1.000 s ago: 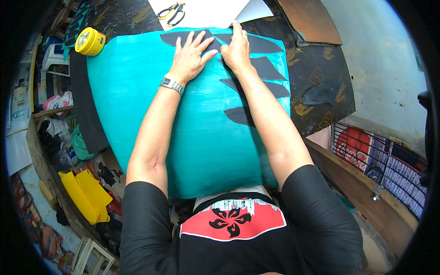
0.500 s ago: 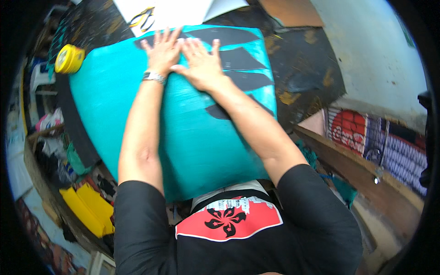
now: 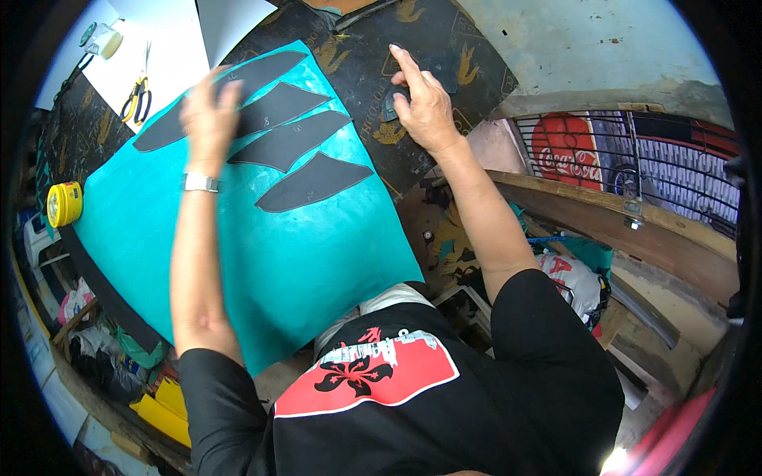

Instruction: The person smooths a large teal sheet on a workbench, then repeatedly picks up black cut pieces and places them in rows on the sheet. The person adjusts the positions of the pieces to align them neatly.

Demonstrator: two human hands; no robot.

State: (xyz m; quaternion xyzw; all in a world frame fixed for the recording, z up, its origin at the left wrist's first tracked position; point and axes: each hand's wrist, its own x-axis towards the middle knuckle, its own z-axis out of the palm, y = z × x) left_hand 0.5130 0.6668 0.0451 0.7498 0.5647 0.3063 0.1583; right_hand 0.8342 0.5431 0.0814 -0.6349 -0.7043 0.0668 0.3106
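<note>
A large teal sheet [image 3: 302, 246] lies spread over the dark table, with several flat dark-grey leaf-shaped pieces [image 3: 313, 181] on its far right part. My left hand [image 3: 210, 123], smeared by motion, is over the far-left dark piece, its thumb and fingers apart and nothing seen in them. My right hand [image 3: 426, 111] is beyond the sheet's right edge, over the bare dark table [image 3: 365, 67]. Its index finger points away from me, the others are loosely bent, and it holds nothing visible. A dark flat scrap [image 3: 446, 75] shows beside that hand.
A round yellow tin [image 3: 65, 204] stands at the sheet's left edge. Yellow-and-black pliers [image 3: 137, 101] and a glass jar [image 3: 101, 40] rest on white sheets [image 3: 171, 47] at the far left. A wall [image 3: 548, 51] and a wooden ledge [image 3: 619, 210] bound the right side.
Both hands were flat together on the far dark pieces. They have parted: the right moved off the sheet to the right, the left shifted left. The view has turned, showing the pieces more fully.
</note>
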